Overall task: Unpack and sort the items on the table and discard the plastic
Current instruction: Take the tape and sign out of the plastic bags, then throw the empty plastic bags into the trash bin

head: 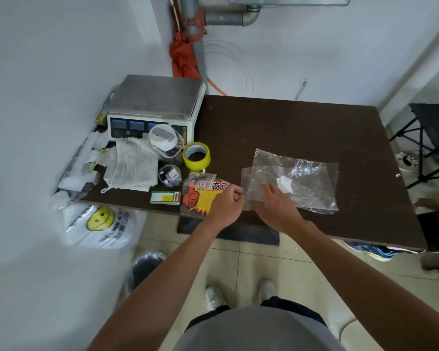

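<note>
Clear plastic bags (299, 173) lie crumpled on the dark table (302, 122), with a small white paper scrap inside. My right hand (276, 206) rests flat on their near left corner, fingers spread. My left hand (227, 203) pinches the left edge of the same plastic, fingers curled. Just left of it lies a packet of red and yellow promotion stickers (200, 193) in clear wrap. A stack of green and white price labels (165, 197) sits at the table's front edge.
A weighing scale (152, 102) stands at the back left. A yellow tape roll (196, 155), a white cloth (129, 164), a lidded jar (164, 140) and a small bag of dark parts (170, 176) crowd the left. A smiley-face bag (99, 224) hangs below.
</note>
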